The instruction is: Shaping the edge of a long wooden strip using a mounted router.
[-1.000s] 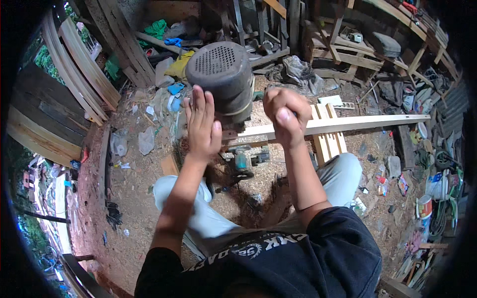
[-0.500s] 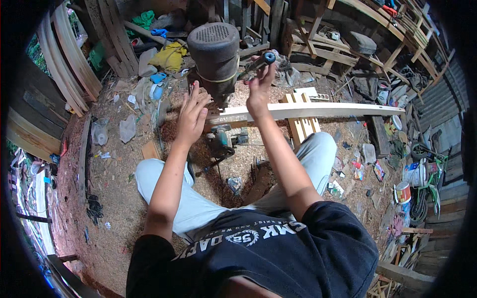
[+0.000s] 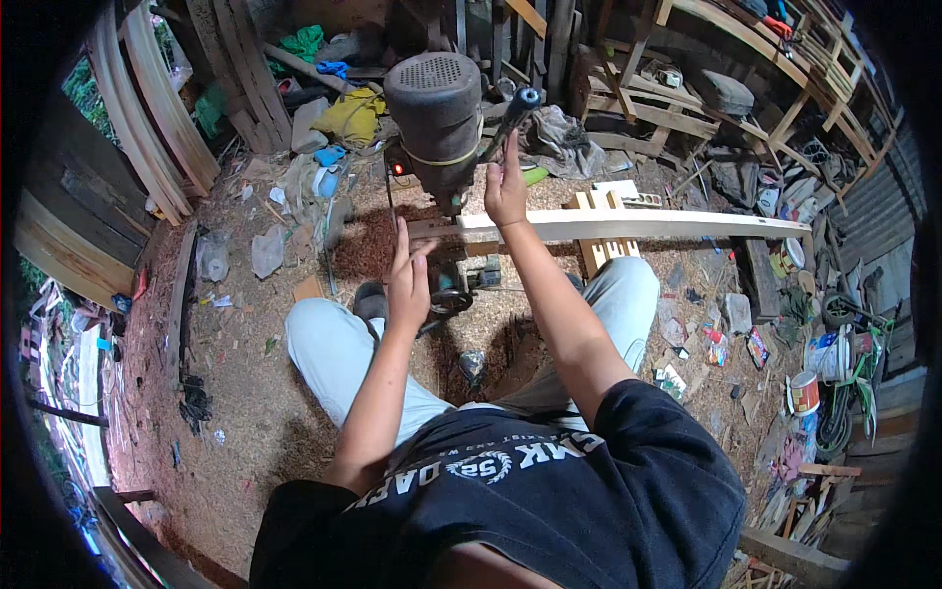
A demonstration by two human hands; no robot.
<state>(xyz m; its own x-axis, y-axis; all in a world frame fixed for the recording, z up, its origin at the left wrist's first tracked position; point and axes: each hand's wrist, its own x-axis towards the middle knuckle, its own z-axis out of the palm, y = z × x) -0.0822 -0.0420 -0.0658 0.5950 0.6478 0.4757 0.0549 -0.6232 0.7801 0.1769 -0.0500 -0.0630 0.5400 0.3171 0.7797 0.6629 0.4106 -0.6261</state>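
R hand (image 3: 505,187) closed on feed lever (image 3: 517,110) of drill press, just right of motor housing (image 3: 435,98). L hand (image 3: 408,278) open, fingers spread, steadying near end of pale wood strip (image 3: 628,226) below chuck. Strip runs off to right, unclamped. Risk: bit may grab and spin strip; L fingers close to bit. Sawdust-covered floor underfoot.

A: Colours far off?
B: Dark grey motor (image 3: 435,103) with a tan band; yellow cloth (image 3: 353,116) and green cloth (image 3: 302,43) left of it.
A: Nearer?
B: Pale plank (image 3: 628,225), light blue trousers (image 3: 339,353), black shirt (image 3: 549,501) with white lettering.
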